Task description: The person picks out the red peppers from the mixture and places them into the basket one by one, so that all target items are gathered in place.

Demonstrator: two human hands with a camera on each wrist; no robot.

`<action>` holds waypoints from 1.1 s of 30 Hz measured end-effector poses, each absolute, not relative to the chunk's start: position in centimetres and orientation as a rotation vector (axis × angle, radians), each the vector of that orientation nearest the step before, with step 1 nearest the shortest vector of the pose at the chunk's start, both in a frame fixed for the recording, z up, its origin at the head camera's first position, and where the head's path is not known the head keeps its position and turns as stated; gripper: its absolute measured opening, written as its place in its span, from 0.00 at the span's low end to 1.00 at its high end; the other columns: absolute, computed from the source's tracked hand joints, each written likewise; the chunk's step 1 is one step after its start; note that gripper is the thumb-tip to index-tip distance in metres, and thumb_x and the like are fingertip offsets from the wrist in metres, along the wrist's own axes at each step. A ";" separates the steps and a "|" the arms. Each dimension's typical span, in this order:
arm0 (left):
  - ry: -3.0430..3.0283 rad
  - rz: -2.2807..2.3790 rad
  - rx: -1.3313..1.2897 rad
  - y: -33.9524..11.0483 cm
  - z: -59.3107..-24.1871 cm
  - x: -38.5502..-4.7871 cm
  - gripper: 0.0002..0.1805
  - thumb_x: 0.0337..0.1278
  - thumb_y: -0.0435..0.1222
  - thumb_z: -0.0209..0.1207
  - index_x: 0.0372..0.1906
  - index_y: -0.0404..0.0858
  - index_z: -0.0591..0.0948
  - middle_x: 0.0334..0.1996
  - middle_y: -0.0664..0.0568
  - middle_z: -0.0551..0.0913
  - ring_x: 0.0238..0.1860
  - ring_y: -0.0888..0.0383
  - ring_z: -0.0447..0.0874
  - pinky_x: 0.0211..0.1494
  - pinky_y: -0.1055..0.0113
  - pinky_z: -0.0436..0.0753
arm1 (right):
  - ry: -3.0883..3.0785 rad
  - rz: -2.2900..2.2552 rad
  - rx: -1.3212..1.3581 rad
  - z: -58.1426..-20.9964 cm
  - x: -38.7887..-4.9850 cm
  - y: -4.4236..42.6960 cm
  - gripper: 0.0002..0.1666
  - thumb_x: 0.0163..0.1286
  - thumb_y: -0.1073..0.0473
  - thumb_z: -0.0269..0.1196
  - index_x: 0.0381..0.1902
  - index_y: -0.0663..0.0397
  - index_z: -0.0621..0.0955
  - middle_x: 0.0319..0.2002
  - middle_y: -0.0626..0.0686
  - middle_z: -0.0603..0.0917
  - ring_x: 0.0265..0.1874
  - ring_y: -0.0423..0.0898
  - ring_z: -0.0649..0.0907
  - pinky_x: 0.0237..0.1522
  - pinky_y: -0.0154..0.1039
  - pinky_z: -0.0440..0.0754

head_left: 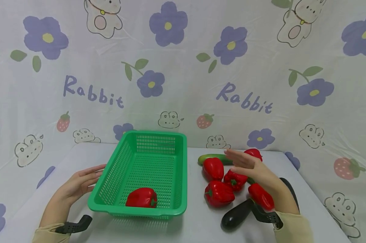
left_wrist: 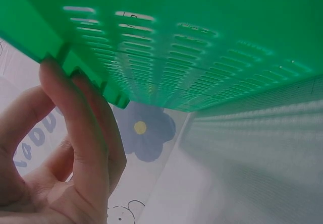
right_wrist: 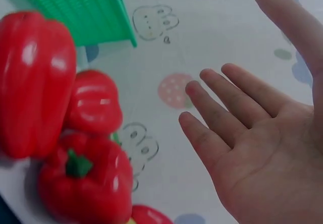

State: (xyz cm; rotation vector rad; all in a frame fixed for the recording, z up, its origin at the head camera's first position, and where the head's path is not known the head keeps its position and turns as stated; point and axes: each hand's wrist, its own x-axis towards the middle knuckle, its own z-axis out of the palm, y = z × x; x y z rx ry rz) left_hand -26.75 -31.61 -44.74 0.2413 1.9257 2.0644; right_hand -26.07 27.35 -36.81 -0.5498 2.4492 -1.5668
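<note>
My left hand [head_left: 78, 185] is at the left side of a green plastic basket [head_left: 183, 175], its extended fingers touching the basket just under the rim. In the left wrist view, the fingertips [left_wrist: 50, 70] meet the rim's underside. Inside the basket, near its front wall, lies a red bell pepper [head_left: 141, 198]. My right hand [head_left: 259, 172] hovers above several vegetables with fingers extended, holding nothing. Under and beside it lie red bell peppers [head_left: 219, 194], a longer red pepper [head_left: 261, 196] and an eggplant [head_left: 236, 215]. The right wrist view shows the palm and spread fingers.
A cucumber [head_left: 213, 158] lies behind the peppers, partly hidden by the right hand. Another dark, elongated vegetable [head_left: 289, 190] is mostly covered by the right forearm. The white table [head_left: 198, 224] ends at a printed cloth [head_left: 183, 67] hanging behind it.
</note>
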 end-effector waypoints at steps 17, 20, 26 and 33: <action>1.931 2.068 0.233 -31.6 -44.8 -26.8 0.20 0.73 0.31 0.47 0.57 0.56 0.80 0.49 0.69 0.84 0.50 0.67 0.84 0.51 0.64 0.83 | 2.586 -1.560 -0.355 -39.0 -24.3 31.9 0.40 0.69 0.48 0.61 0.76 0.39 0.60 0.74 0.55 0.64 0.72 0.44 0.68 0.63 0.47 0.76; 1.931 2.069 0.229 -31.6 -44.8 -26.8 0.20 0.73 0.31 0.47 0.57 0.56 0.80 0.49 0.69 0.85 0.50 0.67 0.84 0.51 0.64 0.83 | 2.598 -1.557 -0.349 -39.2 -23.9 32.5 0.40 0.70 0.48 0.60 0.76 0.38 0.59 0.74 0.55 0.64 0.67 0.32 0.71 0.61 0.45 0.77; 1.937 2.064 0.224 -31.6 -44.9 -26.8 0.19 0.73 0.32 0.48 0.58 0.55 0.80 0.50 0.70 0.84 0.51 0.67 0.84 0.51 0.64 0.82 | 2.580 -1.589 -0.352 -39.5 -23.2 33.6 0.39 0.72 0.50 0.59 0.76 0.40 0.58 0.75 0.58 0.62 0.58 0.16 0.69 0.55 0.23 0.73; 1.961 2.050 0.227 -31.6 -45.0 -26.8 0.19 0.73 0.33 0.48 0.58 0.56 0.79 0.49 0.70 0.84 0.51 0.68 0.84 0.51 0.64 0.82 | 2.600 -1.576 -0.290 -40.3 -22.6 34.6 0.40 0.71 0.50 0.59 0.77 0.39 0.57 0.75 0.57 0.62 0.63 0.22 0.70 0.64 0.63 0.69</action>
